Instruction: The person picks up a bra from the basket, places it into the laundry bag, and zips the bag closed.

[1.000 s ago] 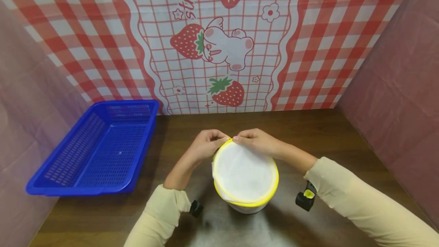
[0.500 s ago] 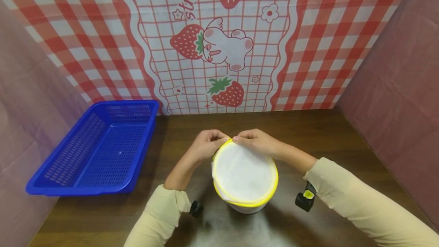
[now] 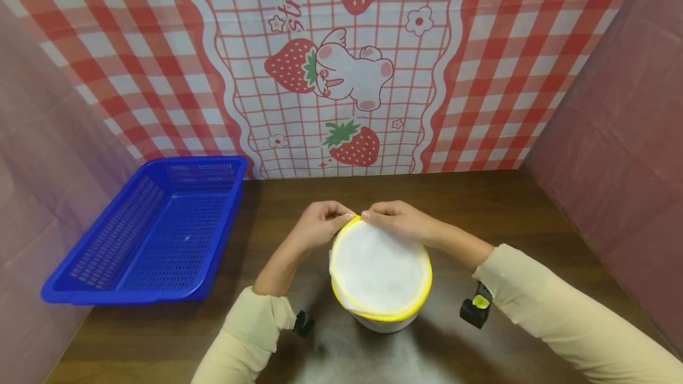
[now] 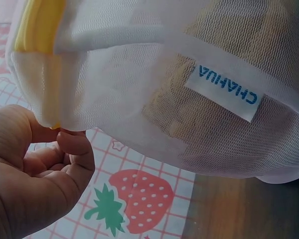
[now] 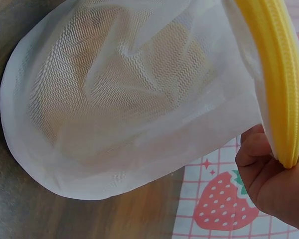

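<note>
A round white mesh laundry bag (image 3: 381,268) stands on the table in front of me, with a yellow zipper (image 5: 276,74) running around its top. My left hand (image 3: 318,224) pinches the zipper edge at the far side of the rim, thumb against fingertips. Right beside it, my right hand (image 3: 400,221) grips the same edge between thumb and curled fingers. In the left wrist view a white label (image 4: 224,92) with blue lettering sits on the bag's side. Tan and brown tones show through the mesh in both wrist views.
To the left, a blue perforated plastic basket (image 3: 205,259) lies on the brown wooden table (image 3: 464,194). A strawberry-patterned cloth (image 3: 416,88) hangs at the back, with pinkish cloth walls on both sides. Black wrist cameras hang below both sleeves.
The bag's rim and both hands' fingertips have shifted very slightly left. Both hands keep their hold at the far edge; the basket has not moved.
</note>
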Tool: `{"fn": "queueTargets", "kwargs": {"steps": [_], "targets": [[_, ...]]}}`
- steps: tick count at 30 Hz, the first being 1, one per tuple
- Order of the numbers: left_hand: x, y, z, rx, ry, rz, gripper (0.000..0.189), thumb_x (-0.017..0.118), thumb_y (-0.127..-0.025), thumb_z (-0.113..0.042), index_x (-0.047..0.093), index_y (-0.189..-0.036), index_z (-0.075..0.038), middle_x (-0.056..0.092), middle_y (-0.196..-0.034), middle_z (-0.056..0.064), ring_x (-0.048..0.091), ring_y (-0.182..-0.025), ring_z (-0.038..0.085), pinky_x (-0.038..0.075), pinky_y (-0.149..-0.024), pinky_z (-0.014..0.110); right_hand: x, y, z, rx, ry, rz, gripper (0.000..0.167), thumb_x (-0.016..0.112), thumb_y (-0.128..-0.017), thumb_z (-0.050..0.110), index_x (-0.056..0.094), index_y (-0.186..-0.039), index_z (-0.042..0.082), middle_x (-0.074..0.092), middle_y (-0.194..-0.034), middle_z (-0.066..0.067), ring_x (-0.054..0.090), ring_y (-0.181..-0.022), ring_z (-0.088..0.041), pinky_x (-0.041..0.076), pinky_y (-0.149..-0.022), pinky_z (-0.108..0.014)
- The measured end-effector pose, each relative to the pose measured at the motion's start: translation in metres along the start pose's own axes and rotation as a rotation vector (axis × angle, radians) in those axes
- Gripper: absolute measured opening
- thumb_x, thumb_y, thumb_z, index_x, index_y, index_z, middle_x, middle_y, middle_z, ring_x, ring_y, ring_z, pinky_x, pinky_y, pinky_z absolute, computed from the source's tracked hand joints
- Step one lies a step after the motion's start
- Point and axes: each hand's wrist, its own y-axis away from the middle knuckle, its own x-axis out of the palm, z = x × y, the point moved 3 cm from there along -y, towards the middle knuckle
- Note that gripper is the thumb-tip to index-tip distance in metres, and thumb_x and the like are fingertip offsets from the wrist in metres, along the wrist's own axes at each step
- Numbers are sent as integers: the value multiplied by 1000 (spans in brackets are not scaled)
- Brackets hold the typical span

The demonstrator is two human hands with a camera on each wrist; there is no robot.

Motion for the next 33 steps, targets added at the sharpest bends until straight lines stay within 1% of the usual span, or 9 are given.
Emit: {"fn": "queueTargets", "kwargs": {"steps": [4, 10, 15, 18, 21, 25, 28, 30, 33], "targets": [[2, -1, -1, -8, 0, 17, 18, 59, -91, -14, 68, -96, 1, 67, -85, 12, 55, -64, 10, 47, -57, 23, 1, 0, 2, -33, 27, 25, 33, 46, -98, 36, 65, -101, 9, 62, -91, -5, 58, -70, -13, 50, -61, -29], [1, -1, -1, -23, 10, 41, 19, 58, -92, -14, 68, -98, 1, 66, -85, 11, 54, -63, 11, 48, -57, 25, 0, -2, 1, -11, 35, 12, 32, 47, -98, 34, 66, -98, 7, 62, -87, -5, 58, -67, -12, 50, -60, -28], [0, -1, 2, -36, 33, 38, 19, 58, -92, -13, 67, -98, 2, 61, -75, 5, 50, -59, 14, 42, -53, 23, -1, -1, -1, 10, 15, 3, 33, 47, -98, 33, 66, -101, 6, 64, -88, -5, 60, -67, -12, 52, -60, -29], [0, -1, 2, -38, 36, 38, 18, 58, -92, -13, 67, -97, 2, 58, -72, 3, 48, -59, 15, 40, -52, 22, -2, 0, -3, 15, 7, 17, 34, 46, -98, 34, 65, -103, 7, 64, -89, -6, 60, -68, -13, 52, -60, -29], [1, -2, 2, -39, 33, 40, 19, 58, -92, -14, 67, -98, 2, 59, -74, 4, 48, -59, 15, 41, -52, 22, -2, 1, -3, 12, 25, 35, 35, 44, -99, 35, 64, -104, 8, 62, -92, -7, 59, -71, -14, 52, -62, -30], [1, -2, 0, -48, 30, 40, 19, 58, -92, -14, 67, -99, 1, 61, -76, 5, 49, -58, 13, 43, -52, 22, -5, 0, 1, -27, 148, 19, 33, 44, -99, 36, 66, -102, 12, 57, -95, -7, 52, -82, -16, 48, -66, -29], [2, -2, 0, -48, 27, 46, 20, 57, -93, -15, 67, -99, 1, 62, -75, 6, 51, -58, 12, 44, -51, 23, -7, -2, 5, -73, 234, -7, 30, 47, -97, 35, 69, -98, 15, 55, -96, -6, 47, -86, -18, 44, -68, -30], [2, -2, 0, -41, 22, 56, 20, 57, -93, -15, 67, -99, 2, 61, -74, 6, 51, -58, 11, 44, -51, 23, -7, -3, 7, -95, 234, -3, 28, 48, -97, 32, 69, -96, 14, 58, -94, -6, 49, -83, -17, 45, -67, -29], [3, -2, -2, -32, 22, 68, 21, 57, -93, -15, 67, -99, 2, 61, -73, 4, 51, -58, 10, 44, -51, 23, -5, -4, 8, -121, 178, 25, 27, 48, -97, 27, 67, -94, 8, 62, -89, -5, 54, -75, -13, 47, -62, -27]]}}
